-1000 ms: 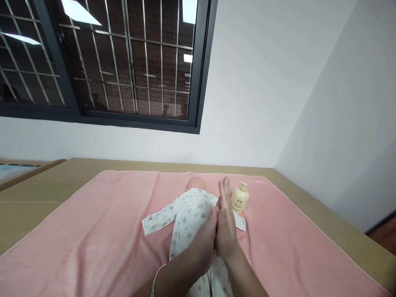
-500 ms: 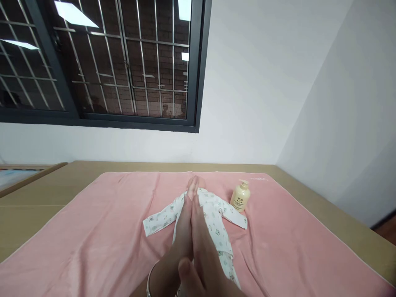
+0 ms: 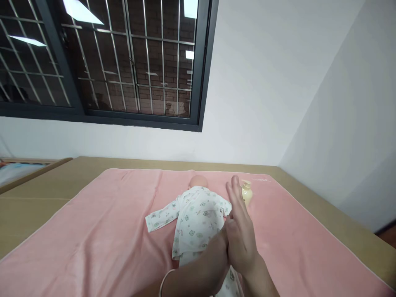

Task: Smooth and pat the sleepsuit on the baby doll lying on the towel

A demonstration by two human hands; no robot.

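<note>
A baby doll (image 3: pixel 198 214) in a white printed sleepsuit lies on a pink towel (image 3: pixel 93 231), its head toward the wall. My two hands are pressed palm to palm above the doll's lower right side. My right hand (image 3: pixel 239 231) has its fingers stretched flat and reaches farther forward, its fingertips in front of a cream pump bottle (image 3: pixel 246 192). My left hand (image 3: pixel 213 258) lies against the right palm, fingers straight, with a bracelet on the wrist. Neither hand holds anything.
The towel covers a tan table (image 3: pixel 37 194) set in a corner of white walls. A dark barred window (image 3: pixel 108 62) is above the far edge. A framed surface (image 3: pixel 18 171) lies at the far left.
My joined hands have slid from over the doll's middle to its right side. The left hand has drawn back against the right palm, and the right fingertips now hide part of the bottle.
</note>
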